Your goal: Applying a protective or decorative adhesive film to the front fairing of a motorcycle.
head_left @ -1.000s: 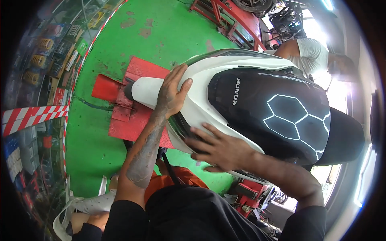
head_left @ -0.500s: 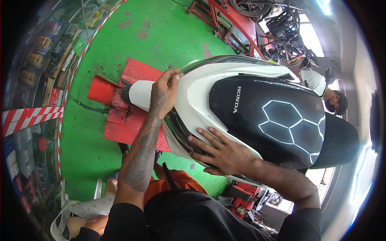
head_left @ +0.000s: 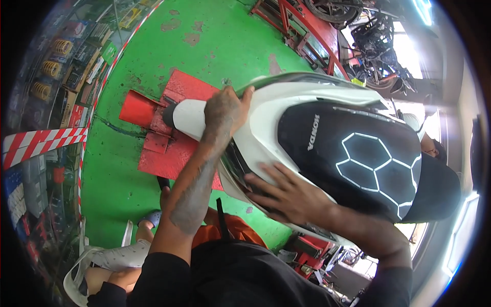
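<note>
A scooter's white front fairing [head_left: 261, 135] spreads across the middle, with a glossy black panel [head_left: 317, 158] that mirrors hexagonal lights. Dark lamp strips line its sides. My left hand [head_left: 223, 111] is closed round the fairing's front edge, just above the white front fender [head_left: 188, 117]; its fingertips are partly hidden. Over the near side of the fairing lies my right hand [head_left: 294, 199], palm down, fingers spread and smeared by motion. It holds nothing.
Beneath the fender is a red metal ramp [head_left: 169, 163] on the green floor. At left stands a glass display case [head_left: 56, 102] edged with red-and-white tape. Someone sits at lower left; another person [head_left: 432, 147] is beyond the scooter. A red lift [head_left: 294, 38] stands far off.
The left hand's grip on the fairing edge has shifted, its knuckles turned farther over. My right hand has moved slightly and blurs. The whole scene sits a little farther right.
</note>
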### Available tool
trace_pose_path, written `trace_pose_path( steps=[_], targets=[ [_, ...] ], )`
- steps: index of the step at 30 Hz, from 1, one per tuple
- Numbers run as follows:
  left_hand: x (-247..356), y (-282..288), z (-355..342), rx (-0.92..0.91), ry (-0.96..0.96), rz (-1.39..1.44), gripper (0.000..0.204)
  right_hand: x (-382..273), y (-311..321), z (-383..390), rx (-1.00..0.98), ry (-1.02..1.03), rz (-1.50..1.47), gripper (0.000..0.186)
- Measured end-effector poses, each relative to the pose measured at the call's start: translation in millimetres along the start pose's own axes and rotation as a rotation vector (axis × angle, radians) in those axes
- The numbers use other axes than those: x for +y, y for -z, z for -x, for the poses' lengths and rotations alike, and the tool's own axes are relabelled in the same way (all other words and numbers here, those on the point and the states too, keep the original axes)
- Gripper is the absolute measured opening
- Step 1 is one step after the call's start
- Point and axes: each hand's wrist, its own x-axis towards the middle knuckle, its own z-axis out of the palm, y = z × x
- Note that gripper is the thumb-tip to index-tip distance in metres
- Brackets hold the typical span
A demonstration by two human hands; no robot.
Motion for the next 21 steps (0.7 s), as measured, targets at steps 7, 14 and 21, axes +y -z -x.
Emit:
trace_pose_path(
  steps=[7,14,21],
  targets=[
    [-10.6,4.7,-13.2,-0.021,0.020,-0.026,0.071,-1.0,-11.1,-12.2,-0.011,0.017,-0.103,0.056],
    [-18.7,2.4,-27.5,-0.063,-0.018,-0.035,0.071,-10.4,-8.2,19.5,-0.036,0.026,-0.053,0.063],
    [-18.6,4.0,-33.3,-0.110,0.003,-0.036,0.073,-8.5,-35.6,-52.1,0.135,-0.007,-0.173,0.063]
  ],
)
